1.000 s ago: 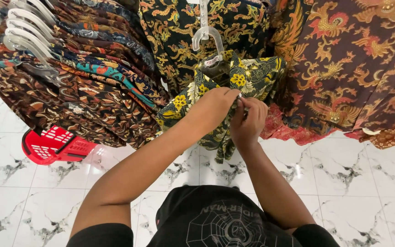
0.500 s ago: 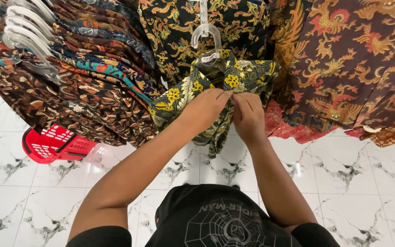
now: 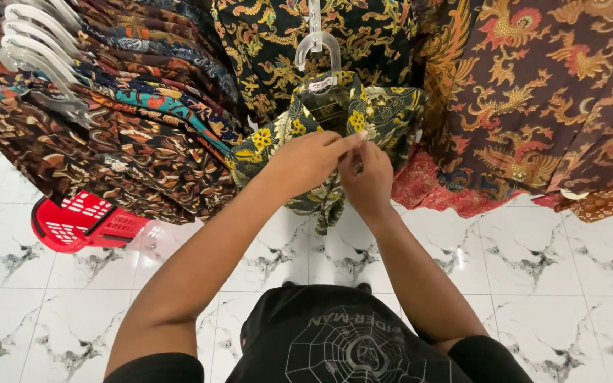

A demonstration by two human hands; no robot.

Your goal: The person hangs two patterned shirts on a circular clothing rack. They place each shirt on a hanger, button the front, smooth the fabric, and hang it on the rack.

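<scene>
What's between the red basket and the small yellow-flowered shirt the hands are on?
Head view: the lower ends of the brown patterned shirts hanging on the rack; below them, bare white marble floor separates the red basket and the yellow-flowered shirt.

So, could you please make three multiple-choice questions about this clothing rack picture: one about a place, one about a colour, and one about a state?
1. Where is the red basket?
A. On the floor, under the shirts at the left
B. Hanging on the rack
C. In the person's left hand

2. What colour are the flowers on the small shirt that the hands work on?
A. Blue
B. Yellow
C. White

3. How is the small shirt right now?
A. Folded on the floor
B. Lying in the basket
C. Hanging on a clear hanger

Answers:
1 A: the basket lies on the white tiles below the row of shirts.
2 B: yellow flowers show on the dark cloth.
3 C: the hanger's hook rises above its collar, while the left hand and right hand pinch its front.
</scene>
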